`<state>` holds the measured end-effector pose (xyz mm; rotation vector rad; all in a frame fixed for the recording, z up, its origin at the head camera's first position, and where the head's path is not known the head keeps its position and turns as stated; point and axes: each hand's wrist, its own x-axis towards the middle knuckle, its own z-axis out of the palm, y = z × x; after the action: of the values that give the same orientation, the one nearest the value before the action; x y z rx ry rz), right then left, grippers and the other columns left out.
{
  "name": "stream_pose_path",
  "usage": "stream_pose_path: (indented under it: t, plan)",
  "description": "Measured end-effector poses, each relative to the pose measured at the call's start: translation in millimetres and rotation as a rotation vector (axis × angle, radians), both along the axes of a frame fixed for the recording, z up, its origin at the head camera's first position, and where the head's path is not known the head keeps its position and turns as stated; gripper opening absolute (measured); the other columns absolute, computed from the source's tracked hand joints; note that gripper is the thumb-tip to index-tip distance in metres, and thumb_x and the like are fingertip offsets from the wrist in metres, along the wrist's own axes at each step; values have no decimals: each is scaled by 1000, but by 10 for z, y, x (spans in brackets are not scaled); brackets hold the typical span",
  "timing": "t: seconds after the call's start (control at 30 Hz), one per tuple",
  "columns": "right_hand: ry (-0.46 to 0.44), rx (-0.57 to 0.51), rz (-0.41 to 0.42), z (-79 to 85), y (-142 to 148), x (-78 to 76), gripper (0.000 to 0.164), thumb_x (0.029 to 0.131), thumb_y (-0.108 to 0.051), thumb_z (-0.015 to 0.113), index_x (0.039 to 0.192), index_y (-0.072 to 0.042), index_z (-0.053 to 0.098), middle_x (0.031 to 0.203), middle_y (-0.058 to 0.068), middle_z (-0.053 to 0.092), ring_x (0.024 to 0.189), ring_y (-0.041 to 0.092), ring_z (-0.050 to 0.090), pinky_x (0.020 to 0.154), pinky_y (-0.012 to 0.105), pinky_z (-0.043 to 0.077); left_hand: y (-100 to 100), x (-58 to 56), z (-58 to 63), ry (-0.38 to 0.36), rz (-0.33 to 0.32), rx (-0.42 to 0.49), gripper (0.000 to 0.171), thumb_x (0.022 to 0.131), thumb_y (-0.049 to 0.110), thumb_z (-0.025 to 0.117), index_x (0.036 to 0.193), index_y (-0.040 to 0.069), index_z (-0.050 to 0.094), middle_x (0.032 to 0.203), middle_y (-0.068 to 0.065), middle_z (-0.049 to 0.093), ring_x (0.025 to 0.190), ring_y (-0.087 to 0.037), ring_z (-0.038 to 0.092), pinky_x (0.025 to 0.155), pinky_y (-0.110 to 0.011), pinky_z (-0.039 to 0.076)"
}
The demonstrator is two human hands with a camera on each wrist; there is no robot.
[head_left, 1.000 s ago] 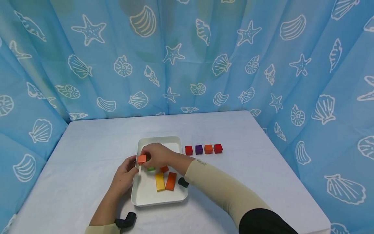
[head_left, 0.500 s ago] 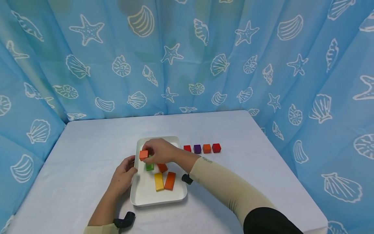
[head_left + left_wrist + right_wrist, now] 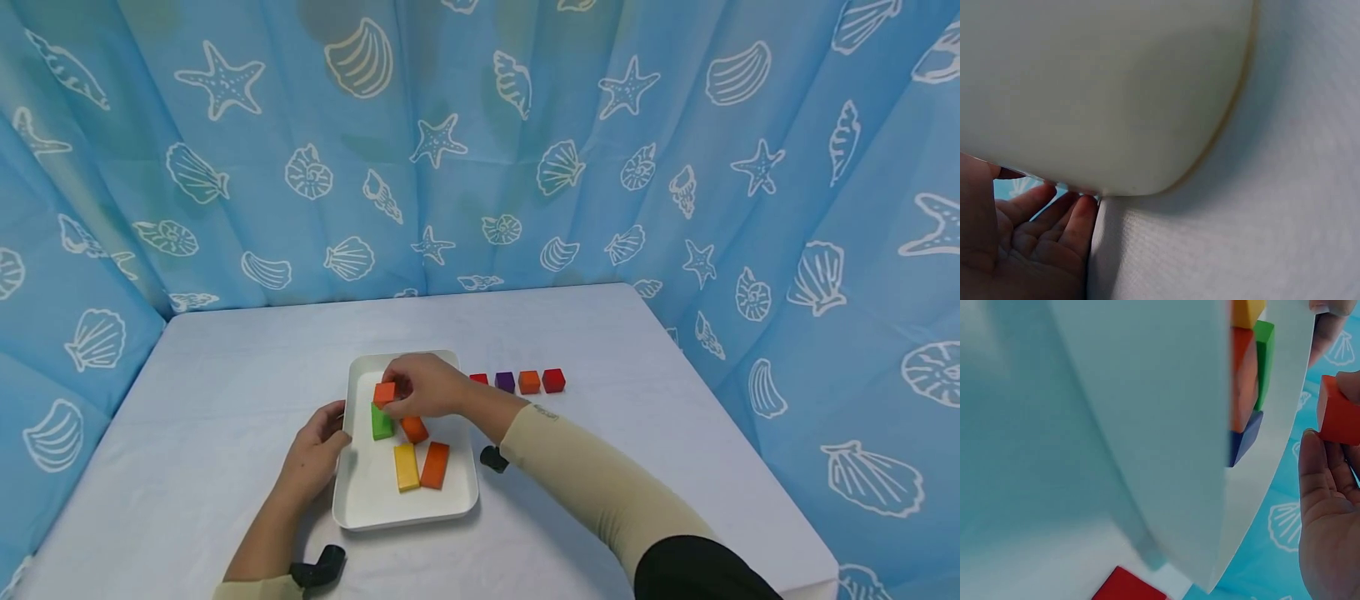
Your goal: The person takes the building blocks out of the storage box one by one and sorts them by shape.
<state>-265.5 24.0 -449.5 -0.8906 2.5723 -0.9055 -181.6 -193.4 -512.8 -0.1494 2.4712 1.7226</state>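
White table (image 3: 225, 392), right hand (image 3: 423, 387) pinching orange cube (image 3: 385, 392), seemingly above tray (image 3: 360, 508)

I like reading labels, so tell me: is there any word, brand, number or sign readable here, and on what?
Small dark print on the beige sleeve near the right wrist: too small and blurred to read.
The blocks, the white tray and the table: no text visible.
The blue curtain: only shell and starfish drawings, no words.

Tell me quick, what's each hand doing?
Left hand: open, fingers resting against the white tray.
Right hand: pinching an orange cube.
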Motion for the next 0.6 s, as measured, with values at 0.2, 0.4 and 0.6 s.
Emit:
stream_pose_path:
  t: [0.2,0.4,0.6]
  plan:
    - [-2,9,-22,-17,141,-15,27,93,-27,84,114,-19,69,97,-8,66,91,12,62,77,21,58,9,2,-8,3,1,8,64,100,7,51,162,2,36,164,-24,41,152,-42,37,123,-58,31]
    - [-1,-16,-59,-12,344,-25,26,93,-25,84,114,-18,71,102,-9,67,98,12,63,84,23,57,7,0,-13,10,-10,18,63,101,8,50,162,2,36,163,-24,42,152,-42,38,124,-57,30]
    - [22,-39,-89,-27,499,-31,26,93,-22,83,114,-18,70,103,-8,67,100,14,63,87,26,57,-4,2,-8,7,-7,11,63,101,8,50,162,2,35,163,-24,42,151,-42,39,123,-58,31]
